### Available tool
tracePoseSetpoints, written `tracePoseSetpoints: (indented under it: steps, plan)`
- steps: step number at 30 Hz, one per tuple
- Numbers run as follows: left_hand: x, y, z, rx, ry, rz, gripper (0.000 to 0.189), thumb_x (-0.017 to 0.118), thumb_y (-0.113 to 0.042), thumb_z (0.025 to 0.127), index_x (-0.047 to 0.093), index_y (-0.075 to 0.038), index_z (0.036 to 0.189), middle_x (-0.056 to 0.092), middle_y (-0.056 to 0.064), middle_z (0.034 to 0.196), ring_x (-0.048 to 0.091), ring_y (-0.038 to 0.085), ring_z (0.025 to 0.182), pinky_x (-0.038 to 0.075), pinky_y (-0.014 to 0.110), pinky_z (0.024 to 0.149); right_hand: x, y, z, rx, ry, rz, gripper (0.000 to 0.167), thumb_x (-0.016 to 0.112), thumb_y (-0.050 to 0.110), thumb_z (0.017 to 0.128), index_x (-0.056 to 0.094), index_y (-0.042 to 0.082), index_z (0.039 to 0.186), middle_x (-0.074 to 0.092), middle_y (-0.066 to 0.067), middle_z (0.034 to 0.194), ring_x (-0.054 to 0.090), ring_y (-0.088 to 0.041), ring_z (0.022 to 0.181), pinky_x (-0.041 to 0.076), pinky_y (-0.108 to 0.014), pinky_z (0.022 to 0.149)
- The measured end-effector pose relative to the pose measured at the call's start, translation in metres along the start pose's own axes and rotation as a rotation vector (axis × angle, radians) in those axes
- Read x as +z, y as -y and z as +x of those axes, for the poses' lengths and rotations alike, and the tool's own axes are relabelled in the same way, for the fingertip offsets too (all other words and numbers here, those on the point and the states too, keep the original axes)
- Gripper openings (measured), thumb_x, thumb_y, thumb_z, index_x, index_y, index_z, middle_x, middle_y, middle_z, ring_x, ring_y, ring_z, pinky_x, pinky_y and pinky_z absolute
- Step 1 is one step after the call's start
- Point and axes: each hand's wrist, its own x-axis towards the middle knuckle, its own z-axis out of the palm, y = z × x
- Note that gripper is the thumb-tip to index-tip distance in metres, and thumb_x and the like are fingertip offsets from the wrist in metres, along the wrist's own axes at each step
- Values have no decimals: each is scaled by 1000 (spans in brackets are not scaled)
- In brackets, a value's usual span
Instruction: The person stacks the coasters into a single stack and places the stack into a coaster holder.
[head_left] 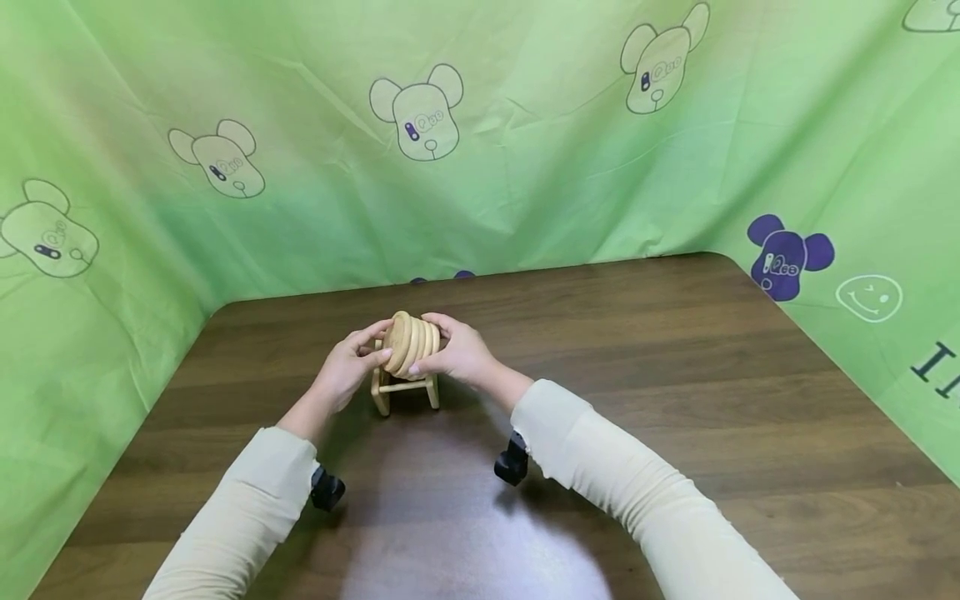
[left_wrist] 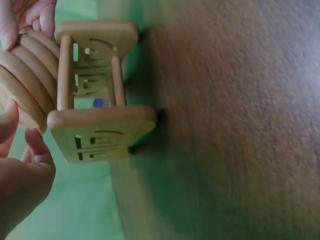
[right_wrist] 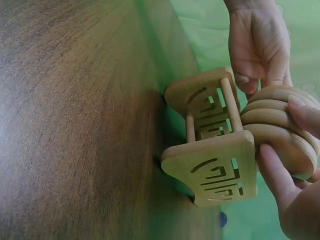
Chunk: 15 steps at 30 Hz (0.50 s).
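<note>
In the head view, a row of several round pale wooden coasters (head_left: 415, 340) stands on edge, held between both hands just above a small wooden rack (head_left: 406, 386). My left hand (head_left: 351, 363) grips the coasters from the left side, thumb toward me. From the right, my right hand (head_left: 459, 353) pinches the other end with thumb and fingers. Both wrist views show the coasters (left_wrist: 27, 75) leaning together right at the rack's upper bar. The rack's side panel (right_wrist: 215, 172) has cut-out slots, and round bars join its two sides.
The rack stands on a brown wood-grain table (head_left: 675, 400). A green curtain (head_left: 525, 167) printed with cartoon animal heads hangs behind and beside it. Black wrist devices (head_left: 512, 460) sit under the pale sleeves (head_left: 615, 467).
</note>
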Motion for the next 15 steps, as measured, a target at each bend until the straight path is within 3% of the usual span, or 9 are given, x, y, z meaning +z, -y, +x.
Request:
tracePoseSetpoints:
  steps: [7,15]
  plan:
    - [-1,9,2,22,7,1,47,55,1,82,43,-2,127,47,22,116,47,22,87,41,34,75,5,-2,3,-8,-21,-151,79,80,10,57,42,4,126,54,-11,113,53,-19,95,40,-28,82]
    - [-1,10,3,87,1,230,46,55,3,81,45,-2,125,52,22,112,52,29,93,43,33,73,9,-3,7,7,-20,-324,78,79,19,59,42,9,127,55,-7,113,53,-15,94,39,-27,80]
